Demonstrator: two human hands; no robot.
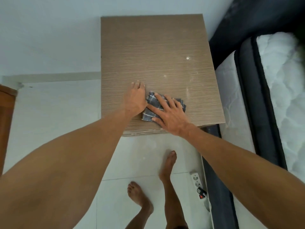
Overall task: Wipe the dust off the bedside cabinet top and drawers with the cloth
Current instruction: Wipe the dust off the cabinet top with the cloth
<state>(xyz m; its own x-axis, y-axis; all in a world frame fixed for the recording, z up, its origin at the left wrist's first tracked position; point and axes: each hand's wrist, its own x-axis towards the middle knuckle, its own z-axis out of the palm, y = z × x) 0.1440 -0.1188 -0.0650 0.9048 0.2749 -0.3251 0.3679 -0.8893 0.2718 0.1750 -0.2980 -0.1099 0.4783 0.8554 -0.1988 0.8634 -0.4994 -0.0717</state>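
- Wiping the top, by the look of it; drawers not yet touched, and next calls for sweeping right and back toward the pale dust specks (187,58).
- Spread flat, right hand (166,113) fingers (160,99) pressing down on the folded grey checked cloth (151,113), not clenched around it.
- Resting just beside the cloth, left hand (136,98), fingers loose on the wood, gripping nothing.
- Lying near the front edge of the brown wood-grain bedside cabinet top (148,47), beside the white mattress (283,80).

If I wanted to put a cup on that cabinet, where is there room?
The cabinet top is bare across its far half toward the wall, apart from white specks. The near edge is crowded: left hand and right hand on the cloth.
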